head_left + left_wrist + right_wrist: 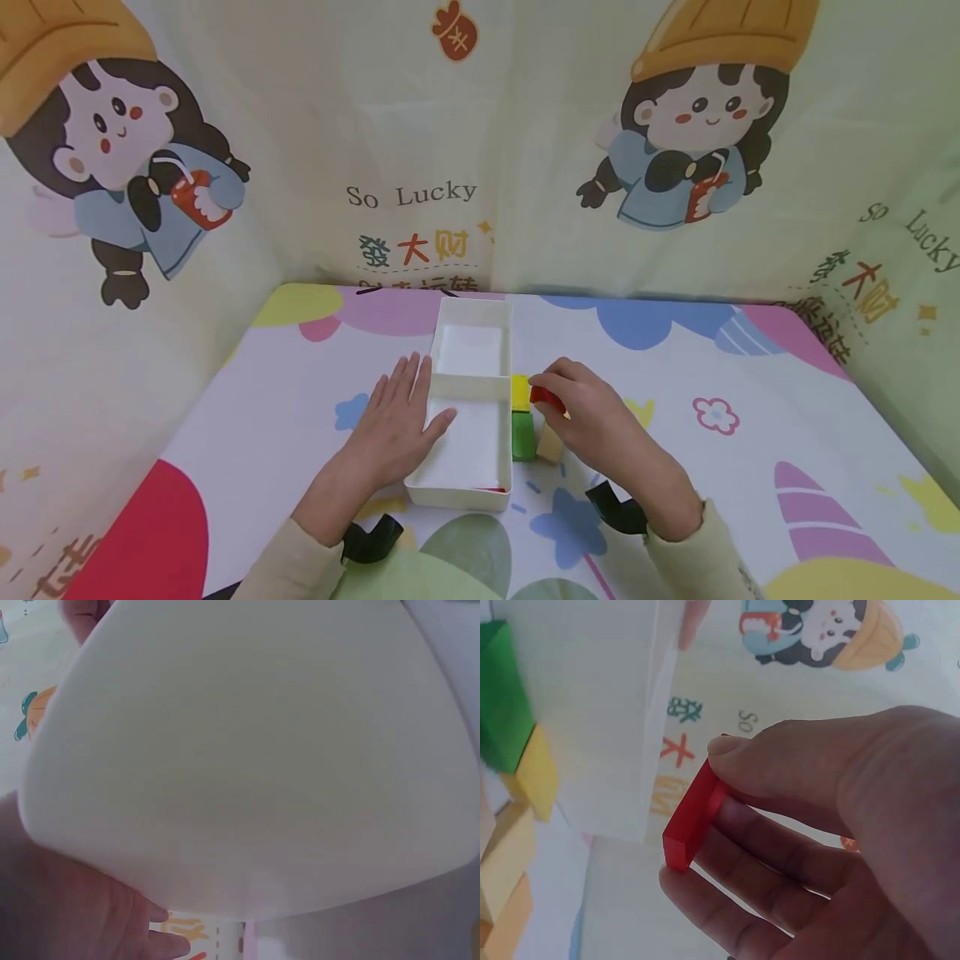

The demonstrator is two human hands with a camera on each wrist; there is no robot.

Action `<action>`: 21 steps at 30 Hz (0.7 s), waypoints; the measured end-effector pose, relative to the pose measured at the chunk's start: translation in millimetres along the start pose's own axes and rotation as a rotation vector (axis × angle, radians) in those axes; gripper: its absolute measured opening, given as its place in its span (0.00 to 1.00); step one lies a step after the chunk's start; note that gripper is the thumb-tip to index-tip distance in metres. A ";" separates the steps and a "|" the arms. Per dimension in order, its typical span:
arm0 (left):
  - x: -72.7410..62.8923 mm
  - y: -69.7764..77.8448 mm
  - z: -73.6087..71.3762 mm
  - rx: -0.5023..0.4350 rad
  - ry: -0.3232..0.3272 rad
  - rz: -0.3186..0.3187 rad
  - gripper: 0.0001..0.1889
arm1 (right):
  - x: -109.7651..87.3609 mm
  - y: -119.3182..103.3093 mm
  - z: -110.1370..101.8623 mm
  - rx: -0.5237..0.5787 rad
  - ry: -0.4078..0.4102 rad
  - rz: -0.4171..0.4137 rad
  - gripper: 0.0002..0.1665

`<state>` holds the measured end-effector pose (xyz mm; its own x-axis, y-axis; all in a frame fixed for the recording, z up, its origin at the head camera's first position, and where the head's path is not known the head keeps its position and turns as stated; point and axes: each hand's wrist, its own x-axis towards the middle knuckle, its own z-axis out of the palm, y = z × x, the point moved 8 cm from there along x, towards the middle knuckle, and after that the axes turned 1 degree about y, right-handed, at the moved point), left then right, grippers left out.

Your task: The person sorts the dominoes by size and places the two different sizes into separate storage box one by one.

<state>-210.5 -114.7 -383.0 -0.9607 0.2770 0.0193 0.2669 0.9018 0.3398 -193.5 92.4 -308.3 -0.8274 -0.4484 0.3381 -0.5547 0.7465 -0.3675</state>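
Note:
Between the hands lies a white two-compartment box [465, 498]. My left hand [401, 421] rests along its left side with the fingers straight. The box's wall [247, 757] fills most of the left wrist view, with part of that hand [82, 915] at lower left. Just right of the box, my right hand [596, 417] pinches a red block [547, 398] between thumb and fingers; the right wrist view shows this red block [694, 814] is a flat, oblong piece. Beside the box's right wall are a yellow block [520, 393], a green block [523, 437] and a tan block [550, 447].
A thin red piece [491, 489] shows inside the near compartment's front right corner. In the right wrist view, an orange-tinted block [511, 922] lies by the tan one. A patterned cloth [675, 400] covers the table; printed curtains [540, 167] stand behind and at both sides.

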 end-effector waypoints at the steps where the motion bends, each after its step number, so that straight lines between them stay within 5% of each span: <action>1: 0.3 0.0 0.4 -0.001 0.001 0.001 0.45 | 1.0 -3.2 1.6 0.004 -0.001 -0.013 0.17; 11: 1.9 1.0 -1.1 0.008 0.002 0.012 0.45 | 2.7 -40.1 19.9 -0.001 -0.004 -0.187 0.13; 21: 1.6 -0.8 -0.6 0.015 0.009 0.009 0.45 | 7.3 -59.0 43.7 -0.026 -0.066 -0.270 0.13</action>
<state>-212.3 -115.2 -382.7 -0.9589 0.2820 0.0308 0.2764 0.9042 0.3255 -170.7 23.5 -322.0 -0.6546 -0.6632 0.3629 -0.7540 0.6078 -0.2493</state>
